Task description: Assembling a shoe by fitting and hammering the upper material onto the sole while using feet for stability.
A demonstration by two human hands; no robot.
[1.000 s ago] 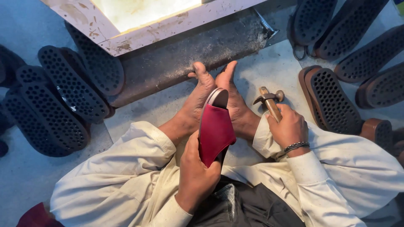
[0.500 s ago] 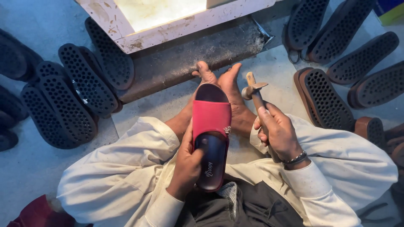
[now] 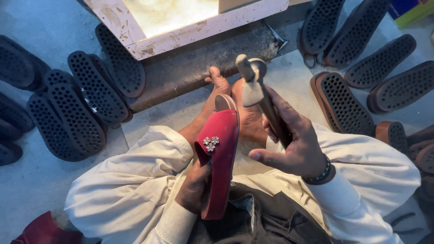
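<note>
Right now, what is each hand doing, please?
Left hand: closed, holding the red shoe.
Right hand: closed, holding the hammer.

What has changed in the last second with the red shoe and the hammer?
The right hand has lifted the small wooden-handled hammer from beside the feet up above the toe of the red velvet slipper. The left hand has turned the slipper from sole-up to its side, so its flower ornament shows. Both hands kept their grips, and the bare feet and the black rubber soles on the floor stayed put.
</note>
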